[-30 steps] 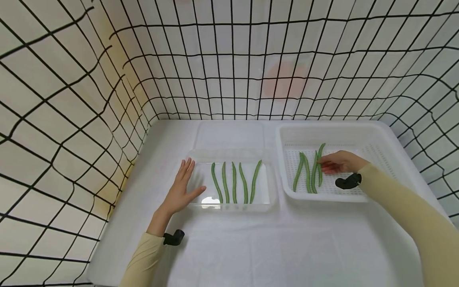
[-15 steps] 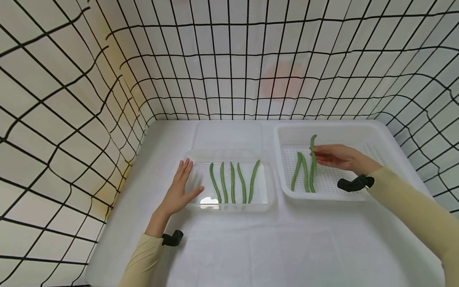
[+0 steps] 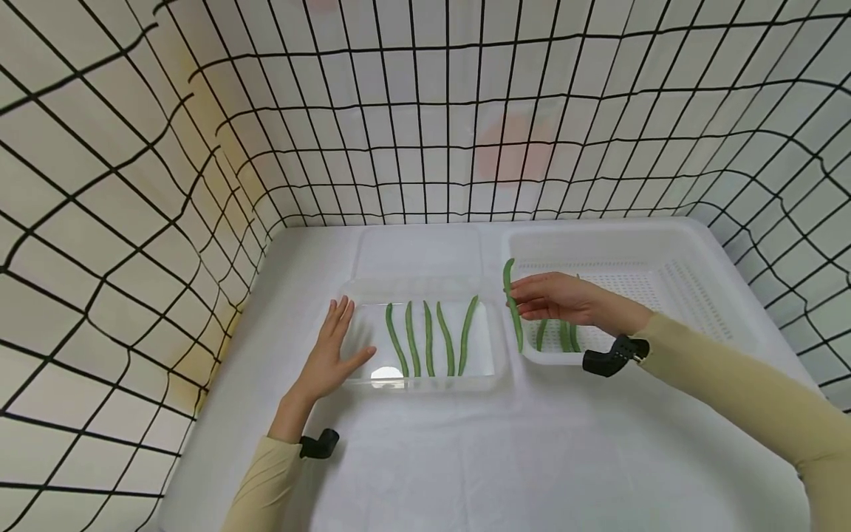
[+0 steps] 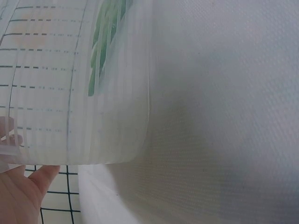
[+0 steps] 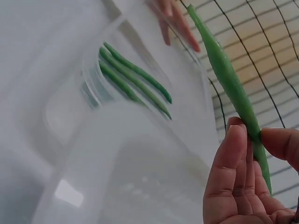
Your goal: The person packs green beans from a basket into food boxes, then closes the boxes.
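My right hand (image 3: 561, 299) pinches one green bean (image 3: 512, 304) between thumb and fingertips, over the left rim of the white basket (image 3: 665, 255). The right wrist view shows this same green bean (image 5: 229, 84) slanting up from the fingers. Under the hand, a few green beans (image 3: 565, 336) lie in the basket, partly hidden. To the left, a clear plastic container (image 3: 500, 347) holds several green beans (image 3: 428, 338) side by side in a row. My left hand (image 3: 329, 355) rests with spread, straight fingers at the container's left edge. Seen from the left wrist, the container wall (image 4: 117, 126) stands beside that hand.
A white cloth (image 3: 425, 458) covers the table. Black wire grid panels (image 3: 425, 111) rise at the back and both sides. Behind the container lies a flat, see-through rectangle (image 3: 415, 251), like a lid.
The right hand has lifted a green bean out of the basket and carried it left to the basket's rim. My left hand stays at the container's edge.
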The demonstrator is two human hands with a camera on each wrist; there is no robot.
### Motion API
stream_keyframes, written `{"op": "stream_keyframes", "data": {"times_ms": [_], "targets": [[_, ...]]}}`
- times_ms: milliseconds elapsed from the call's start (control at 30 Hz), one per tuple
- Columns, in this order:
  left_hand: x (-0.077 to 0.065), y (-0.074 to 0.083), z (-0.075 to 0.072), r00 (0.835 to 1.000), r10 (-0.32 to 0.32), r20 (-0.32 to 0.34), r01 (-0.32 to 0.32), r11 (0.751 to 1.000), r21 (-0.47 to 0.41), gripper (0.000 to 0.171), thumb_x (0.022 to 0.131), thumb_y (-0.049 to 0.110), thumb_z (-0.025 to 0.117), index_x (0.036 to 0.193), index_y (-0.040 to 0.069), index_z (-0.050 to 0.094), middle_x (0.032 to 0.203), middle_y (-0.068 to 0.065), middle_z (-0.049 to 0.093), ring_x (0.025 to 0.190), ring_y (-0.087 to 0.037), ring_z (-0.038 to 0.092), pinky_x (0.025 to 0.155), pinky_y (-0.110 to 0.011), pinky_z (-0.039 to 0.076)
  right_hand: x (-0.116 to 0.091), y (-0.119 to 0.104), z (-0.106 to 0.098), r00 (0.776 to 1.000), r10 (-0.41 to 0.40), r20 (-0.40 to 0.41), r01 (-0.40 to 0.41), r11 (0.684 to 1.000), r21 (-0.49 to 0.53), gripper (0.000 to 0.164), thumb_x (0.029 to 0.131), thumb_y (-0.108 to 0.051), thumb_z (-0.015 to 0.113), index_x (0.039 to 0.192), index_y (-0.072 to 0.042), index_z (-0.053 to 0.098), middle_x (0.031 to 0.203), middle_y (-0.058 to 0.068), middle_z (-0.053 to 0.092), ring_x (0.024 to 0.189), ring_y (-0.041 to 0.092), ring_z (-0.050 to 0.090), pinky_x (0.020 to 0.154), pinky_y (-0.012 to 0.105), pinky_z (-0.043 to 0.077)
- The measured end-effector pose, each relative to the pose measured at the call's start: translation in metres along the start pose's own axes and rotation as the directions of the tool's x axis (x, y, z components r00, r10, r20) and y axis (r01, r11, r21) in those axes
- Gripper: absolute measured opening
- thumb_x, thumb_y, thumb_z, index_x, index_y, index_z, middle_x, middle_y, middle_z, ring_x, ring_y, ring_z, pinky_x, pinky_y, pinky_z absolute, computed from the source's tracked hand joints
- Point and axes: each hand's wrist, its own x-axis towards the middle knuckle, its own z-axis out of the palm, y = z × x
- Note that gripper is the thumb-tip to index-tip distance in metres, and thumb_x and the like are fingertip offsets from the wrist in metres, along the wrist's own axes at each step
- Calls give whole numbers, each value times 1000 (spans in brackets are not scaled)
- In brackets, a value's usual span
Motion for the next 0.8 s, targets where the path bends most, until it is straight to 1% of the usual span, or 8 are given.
{"op": "stream_keyframes", "data": {"times_ms": [133, 233, 300, 433, 533, 600, 700, 800], "targets": [[-1, -1, 2, 1000, -10, 1, 10, 1000, -11, 90, 87, 37, 68, 154, 15, 13, 158, -5, 7, 143, -20, -8, 105, -62, 14, 10, 2, 16, 1000, 19, 19, -18, 999, -44, 35, 95, -6, 56, 126, 9, 48, 95, 9, 65, 79, 17, 66, 79, 31, 53], [-1, -1, 4, 1000, -10, 5, 10, 1000, -12, 90, 86, 37, 69, 154, 15, 13, 158, -7, 8, 143, -21, -7, 105, -62, 14, 13, 5, 22, 999, 34, 25, -33, 998, -47, 44, 95, -5, 56, 132, 13, 41, 97, 13, 67, 84, 21, 68, 82, 36, 52], [-1, -2, 5, 1000, -10, 7, 10, 1000, -6, 90, 87, 37, 68, 154, 14, 13, 158, -8, 8, 143, -23, -6, 105, -62, 14, 14, 7, 24, 999, 34, 33, -32, 998, -49, 46, 96, -4, 54, 134, 15, 38, 101, 16, 67, 87, 23, 68, 85, 39, 50], [-1, -1, 4, 1000, -9, 5, 9, 1000, 1, 90, 87, 37, 68, 154, 14, 13, 158, -7, 7, 143, -22, -7, 106, -61, 14, 11, 6, 23, 999, 17, 40, -14, 998, -65, 45, 96, -5, 55, 133, 15, 41, 106, 19, 65, 90, 25, 68, 88, 43, 47], [0, 0, 3, 1000, -7, 3, 7, 1000, 0, 90, 87, 37, 69, 154, 15, 13, 158, -6, 7, 143, -21, -7, 106, -61, 14, 6, 3, 18, 999, -11, 32, 14, 997, -74, 42, 96, -6, 54, 132, 14, 43, 105, 18, 65, 89, 23, 67, 87, 40, 48], [0, -1, 3, 1000, -6, 5, 6, 1000, 0, 90, 87, 37, 68, 154, 15, 13, 158, -6, 7, 143, -21, -7, 106, -61, 14, 1, 0, 12, 999, -34, 7, 34, 997, -71, 40, 97, -7, 53, 131, 13, 45, 105, 17, 64, 88, 21, 67, 88, 39, 48], [0, 0, 2, 1000, 0, 1, 0, 1000, -3, 89, 87, 36, 68, 154, 14, 13, 158, -5, 7, 143, -21, -7, 106, -62, 14, -5, -4, -3, 997, -59, -59, 56, 997, -53, 37, 98, -11, 52, 128, 10, 48, 104, 15, 63, 86, 19, 66, 86, 36, 49], [0, 1, 0, 1000, 2, -1, -2, 1000, 1, 90, 87, 36, 68, 154, 15, 13, 158, -3, 6, 143, -22, -7, 106, -61, 14, -9, -5, -25, 990, -48, -135, 46, 999, -13, 31, 98, -13, 53, 124, 4, 52, 102, 13, 64, 85, 17, 66, 84, 35, 50]]}}
